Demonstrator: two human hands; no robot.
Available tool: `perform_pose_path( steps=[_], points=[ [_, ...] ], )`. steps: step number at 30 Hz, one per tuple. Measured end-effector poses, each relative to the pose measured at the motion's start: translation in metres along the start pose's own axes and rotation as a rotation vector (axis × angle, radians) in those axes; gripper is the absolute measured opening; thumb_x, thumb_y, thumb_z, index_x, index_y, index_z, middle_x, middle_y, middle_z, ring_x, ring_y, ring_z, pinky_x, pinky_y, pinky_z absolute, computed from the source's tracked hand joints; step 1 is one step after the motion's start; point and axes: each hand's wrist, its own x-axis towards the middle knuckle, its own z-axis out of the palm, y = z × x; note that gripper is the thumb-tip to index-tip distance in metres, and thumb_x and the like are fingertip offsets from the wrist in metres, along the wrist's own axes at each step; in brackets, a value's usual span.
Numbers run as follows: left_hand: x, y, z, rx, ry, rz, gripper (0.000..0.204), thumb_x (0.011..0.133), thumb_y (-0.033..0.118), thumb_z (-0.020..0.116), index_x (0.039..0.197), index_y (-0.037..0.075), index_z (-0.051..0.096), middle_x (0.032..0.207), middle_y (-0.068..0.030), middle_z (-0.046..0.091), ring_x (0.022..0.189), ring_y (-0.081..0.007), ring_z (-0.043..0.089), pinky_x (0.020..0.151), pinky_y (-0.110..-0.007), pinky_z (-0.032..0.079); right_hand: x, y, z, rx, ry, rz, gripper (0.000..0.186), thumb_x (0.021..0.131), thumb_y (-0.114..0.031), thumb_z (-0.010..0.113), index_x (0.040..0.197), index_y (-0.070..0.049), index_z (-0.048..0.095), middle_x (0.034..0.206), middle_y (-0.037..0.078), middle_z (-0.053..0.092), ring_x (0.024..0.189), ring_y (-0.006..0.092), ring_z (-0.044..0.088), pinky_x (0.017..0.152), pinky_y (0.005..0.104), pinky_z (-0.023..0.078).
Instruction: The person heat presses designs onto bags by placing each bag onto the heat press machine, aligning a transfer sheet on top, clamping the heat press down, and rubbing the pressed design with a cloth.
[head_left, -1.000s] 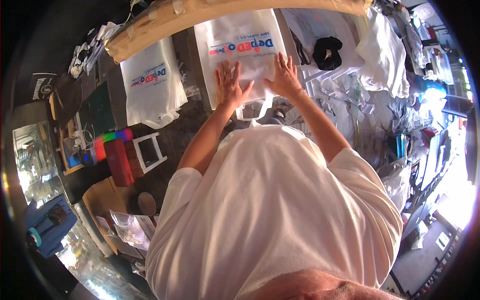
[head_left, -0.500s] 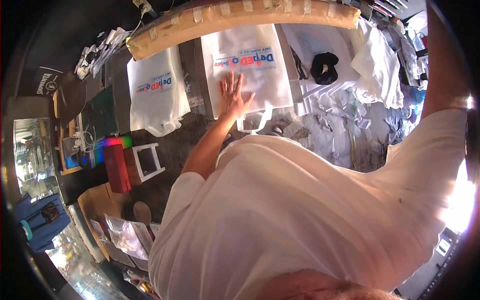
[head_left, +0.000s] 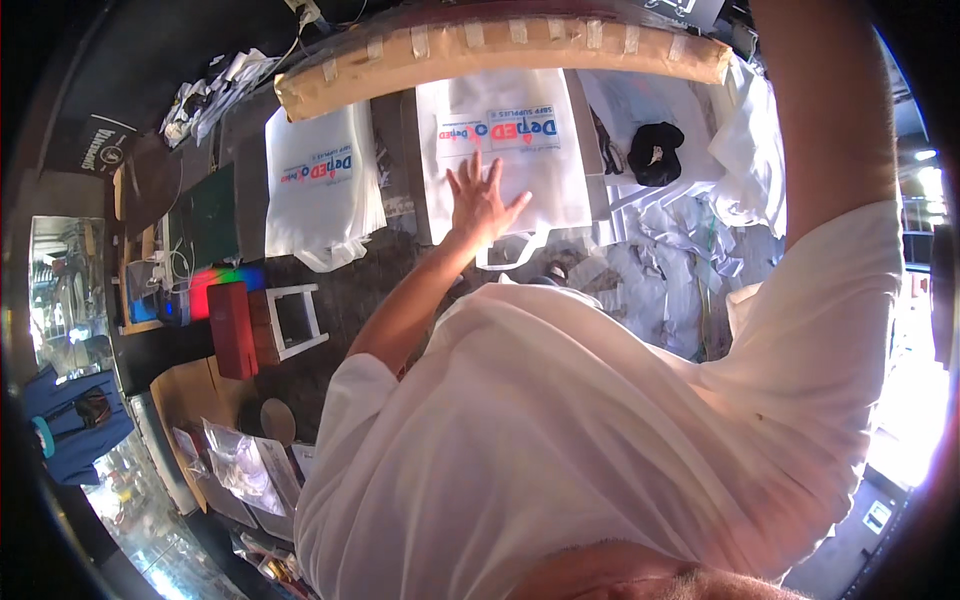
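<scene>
My left hand (head_left: 482,203) lies with fingers spread on the lower part of a white printed bag (head_left: 550,195). The bag is flat on a dark board (head_left: 592,180), and its white handle loop (head_left: 512,252) hangs off the near edge. My right arm stretches up along the right side, and its hand is outside the picture. A stack of similar white bags (head_left: 320,205) rests on another board to the left. Beyond the bag my hand touches, a long brown cardboard-wrapped bar (head_left: 500,55) with tape strips runs across.
White sheets with a black ring-shaped cloth item (head_left: 657,155) lie to the right. Scraps (head_left: 660,260) are strewn on the floor below. At left stand a red box (head_left: 232,330) and a white frame-like stool (head_left: 298,322). White fabric (head_left: 745,150) hangs far right.
My right arm has swung inward, to the left. My left hand stays spread on the bag, while the whole view has shifted slightly.
</scene>
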Motion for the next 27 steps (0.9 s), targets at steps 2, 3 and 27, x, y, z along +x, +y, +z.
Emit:
perform_pose_path(
  steps=[2,3,27],
  points=[
    [-0.015,0.023,-0.036,-0.298,-0.059,0.156,0.075,0.087,0.049,0.068,0.142,0.002,0.046,0.150,-0.0238,0.037,0.137,-0.0413,0.037,0.114,-0.055,0.027,0.007,0.002,-0.001,-0.019,0.010,0.012,0.019,0.083,-0.020,0.074,0.088,-0.003,0.066,0.084,0.015,0.063,0.076,0.0274,0.062,0.063,0.0359,0.047],
    [-0.021,0.051,-0.101,-0.699,-0.325,0.230,0.072,0.086,0.043,0.073,0.138,-0.001,0.049,0.140,-0.0226,0.050,0.128,-0.0364,0.050,0.108,-0.045,0.039,0.006,0.004,-0.002,-0.023,0.024,0.021,0.018,0.083,-0.019,0.074,0.087,-0.003,0.066,0.083,0.014,0.063,0.075,0.0274,0.061,0.062,0.0360,0.047],
    [0.033,0.003,-0.047,-0.492,0.207,0.440,0.073,0.090,0.042,0.063,0.146,0.000,0.039,0.148,-0.0245,0.041,0.139,-0.0436,0.035,0.116,-0.055,0.026,-0.103,-0.053,0.355,0.558,0.233,0.592,0.043,0.077,-0.024,0.068,0.114,-0.004,0.058,0.117,0.017,0.059,0.111,0.0388,0.056,0.095,0.0487,0.046]
  ],
)
